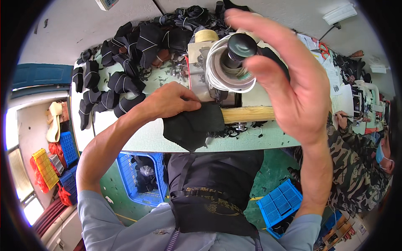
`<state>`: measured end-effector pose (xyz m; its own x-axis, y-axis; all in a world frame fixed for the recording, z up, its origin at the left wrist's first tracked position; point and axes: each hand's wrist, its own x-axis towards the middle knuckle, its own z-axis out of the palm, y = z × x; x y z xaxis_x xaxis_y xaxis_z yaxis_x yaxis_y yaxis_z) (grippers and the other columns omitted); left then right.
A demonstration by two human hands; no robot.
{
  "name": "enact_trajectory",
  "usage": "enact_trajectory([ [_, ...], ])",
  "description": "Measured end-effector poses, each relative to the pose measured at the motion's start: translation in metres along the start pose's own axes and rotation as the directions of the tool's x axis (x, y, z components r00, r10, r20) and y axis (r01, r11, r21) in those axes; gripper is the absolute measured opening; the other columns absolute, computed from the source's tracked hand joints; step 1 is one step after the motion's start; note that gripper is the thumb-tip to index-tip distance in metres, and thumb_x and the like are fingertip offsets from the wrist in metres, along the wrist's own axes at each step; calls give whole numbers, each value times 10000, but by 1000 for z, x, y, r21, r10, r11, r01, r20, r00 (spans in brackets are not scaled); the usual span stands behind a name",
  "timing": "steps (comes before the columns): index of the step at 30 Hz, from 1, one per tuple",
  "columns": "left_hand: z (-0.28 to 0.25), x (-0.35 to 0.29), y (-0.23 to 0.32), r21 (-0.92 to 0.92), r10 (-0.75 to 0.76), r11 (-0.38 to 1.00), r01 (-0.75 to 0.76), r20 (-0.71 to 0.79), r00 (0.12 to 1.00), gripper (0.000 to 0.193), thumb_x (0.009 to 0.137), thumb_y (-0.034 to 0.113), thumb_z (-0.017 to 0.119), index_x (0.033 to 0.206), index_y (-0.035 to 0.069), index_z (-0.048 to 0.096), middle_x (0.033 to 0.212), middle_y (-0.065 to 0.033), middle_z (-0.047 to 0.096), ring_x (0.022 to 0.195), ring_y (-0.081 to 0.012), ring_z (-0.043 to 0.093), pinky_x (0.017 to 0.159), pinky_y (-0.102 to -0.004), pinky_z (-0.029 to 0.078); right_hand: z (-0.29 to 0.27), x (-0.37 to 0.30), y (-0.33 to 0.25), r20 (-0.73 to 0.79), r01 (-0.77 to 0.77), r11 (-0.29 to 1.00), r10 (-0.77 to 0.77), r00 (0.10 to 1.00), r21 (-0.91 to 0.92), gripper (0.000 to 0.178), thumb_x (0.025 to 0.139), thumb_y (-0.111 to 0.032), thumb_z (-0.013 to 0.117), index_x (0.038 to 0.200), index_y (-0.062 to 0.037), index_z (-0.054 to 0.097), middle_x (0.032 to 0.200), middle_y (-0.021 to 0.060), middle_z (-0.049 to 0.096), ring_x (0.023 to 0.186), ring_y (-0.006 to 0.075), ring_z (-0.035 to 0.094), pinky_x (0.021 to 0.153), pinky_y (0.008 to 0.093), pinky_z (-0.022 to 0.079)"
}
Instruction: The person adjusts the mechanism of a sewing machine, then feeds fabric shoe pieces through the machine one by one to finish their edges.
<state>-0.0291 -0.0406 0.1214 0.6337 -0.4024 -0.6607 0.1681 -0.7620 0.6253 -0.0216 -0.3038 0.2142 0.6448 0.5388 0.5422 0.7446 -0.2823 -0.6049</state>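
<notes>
A flat black leather-like piece lies at the front of the bench machine, its lower corner hanging to the table's near edge. My left hand pinches its upper edge between thumb and fingers. Raised above the machine's right side, my right hand holds nothing, its fingers stretched and the thumb apart. The thumb is close to a black knob, which tops a round housing wrapped in white cord; I cannot tell whether they touch. A yellowish wooden bar runs right from the leather piece.
Tied black bundles cover the table's left and back. Black scraps lie below the bar. Blue baskets stand on the floor. At right, a person in camouflage sits by a white machine; red-handled scissors lie behind.
</notes>
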Motion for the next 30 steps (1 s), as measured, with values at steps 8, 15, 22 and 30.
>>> enact_trajectory([
  [8,-9,7,-1,40,4,999,-3,-26,1000,357,863,357,715,1079,81,782,989,-152,761,923,-273,712,872,-377,528,40,-91,10,8,-595,798,597,802,100,230,921,-88,701,1131,-9,645,1074,99,682,1015,246,643,916,351,506],
  [15,-1,31,24,243,136,961,-131,-5,991,348,865,304,711,1112,65,767,1059,-175,751,1020,-321,707,940,-402,520,50,-86,19,189,-335,856,432,882,-394,507,761,-46,773,1238,-23,604,1173,126,621,1156,348,545,956,440,478],
  [22,-11,-3,3,-169,196,973,-158,234,952,392,883,255,697,1222,59,722,1184,-151,732,1123,-276,674,986,-372,495,34,-104,2,-4,-289,925,298,955,-247,211,703,64,738,884,-43,732,861,95,607,742,293,630,647,363,546],
  [30,-2,1,6,12,30,999,-30,53,998,322,869,278,752,1078,32,768,956,-107,764,912,-195,698,868,-339,518,16,-102,-9,-133,22,950,-67,989,-312,273,638,10,772,899,-67,750,949,71,696,902,280,667,722,371,586],
])
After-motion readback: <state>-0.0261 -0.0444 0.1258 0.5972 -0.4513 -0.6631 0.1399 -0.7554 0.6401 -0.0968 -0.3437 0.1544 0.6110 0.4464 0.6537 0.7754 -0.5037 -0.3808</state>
